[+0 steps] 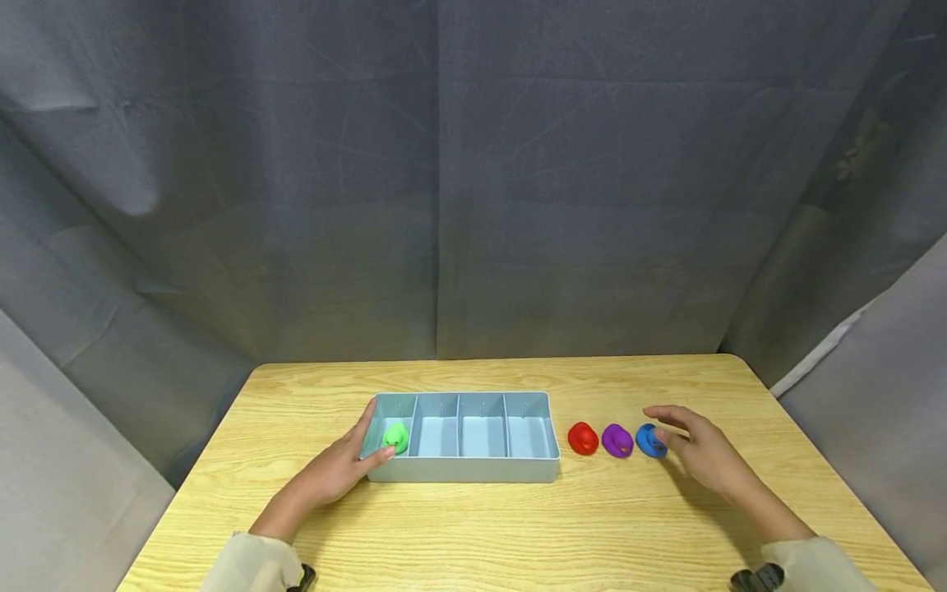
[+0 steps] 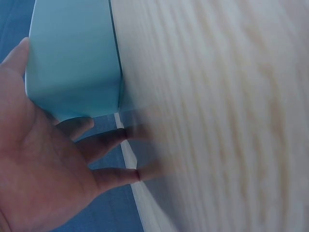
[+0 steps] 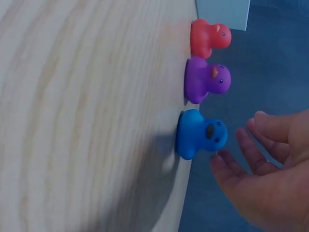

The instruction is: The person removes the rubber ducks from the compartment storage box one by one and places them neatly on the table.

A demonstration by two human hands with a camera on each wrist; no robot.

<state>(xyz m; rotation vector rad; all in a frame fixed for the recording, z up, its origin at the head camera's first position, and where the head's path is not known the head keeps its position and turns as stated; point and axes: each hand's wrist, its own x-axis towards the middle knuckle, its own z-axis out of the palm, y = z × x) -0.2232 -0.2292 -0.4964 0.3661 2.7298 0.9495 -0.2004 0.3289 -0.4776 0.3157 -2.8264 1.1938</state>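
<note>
A pale blue divided box (image 1: 473,469) lies on the table, with a green rubber duck (image 1: 395,437) in its leftmost compartment. My left hand (image 1: 336,470) rests at the box's left end, fingers spread, its thumb at the front rim. In the left wrist view, the left hand (image 2: 43,150) touches the box (image 2: 75,58), its lower fingers reaching to the tabletop. My right hand (image 1: 703,456) hovers beside a blue rubber duck (image 1: 650,441), fingers loosely bent. The right wrist view has the blue duck (image 3: 198,135) upright, close to the fingertips of the right hand (image 3: 270,169), with nothing gripped.
A purple duck (image 1: 617,441) and a red duck (image 1: 583,438) stand in a row between the box and the blue duck. The wooden table (image 1: 459,534) ends at a grey curtain (image 1: 473,247), with more cloth along both sides.
</note>
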